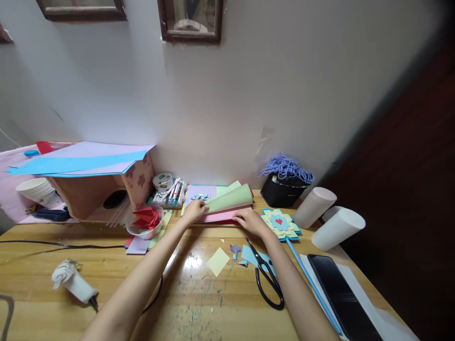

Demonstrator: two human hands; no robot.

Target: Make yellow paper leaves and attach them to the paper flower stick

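A stack of coloured paper lies against the wall, with a pink sheet (223, 215) near its top. Above it a light green sheet (231, 199) is lifted and curled. My left hand (195, 211) pinches the left end of the green sheet. At the front right edge of the stack, my right hand (249, 220) touches the pink sheet with its fingers bent; whether it grips any paper is too small to tell. Black scissors (266, 272) lie beside my right forearm. A yellow paper square (218, 261) rests on the table between my forearms.
Markers (174, 193) and a bowl of red paper (146, 221) stand left. To the right are a layered paper flower (280, 223) on a blue stick, a black yarn holder (284, 192), white rolls (337, 228) and a phone (343, 293). A glue gun (74, 282) lies front left.
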